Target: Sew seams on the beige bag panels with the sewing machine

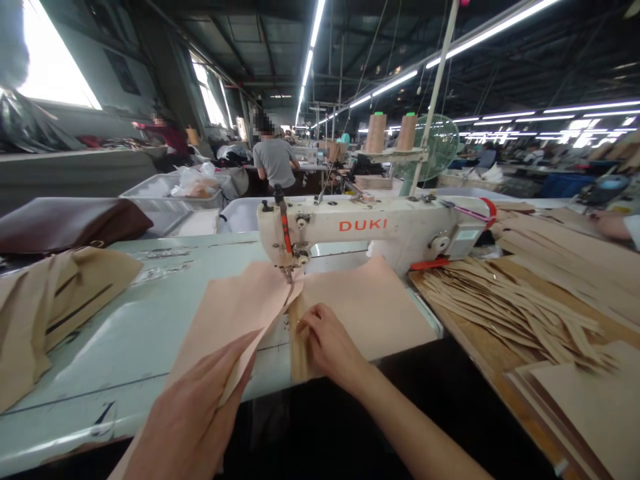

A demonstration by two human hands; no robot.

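Beige sheet sits under the presser foot of a white sewing machine on a pale green table; arm lettered DUKI in orange-red; left hand grasps the sheet's raised edge; right hand pinches a tan strip just in front; control panel text too small to read.

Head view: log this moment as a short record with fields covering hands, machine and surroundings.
Left hand: holds the raised edge of a pale sheet
Right hand: fingertips at a tan strip; grip unclear
Machine: white sewing machine marked DUKI; sheet reaches its needle area
Right side: pile of narrow strips
Left side: dark brown item, tan fabric
Behind: thread spools, person in grey shirt
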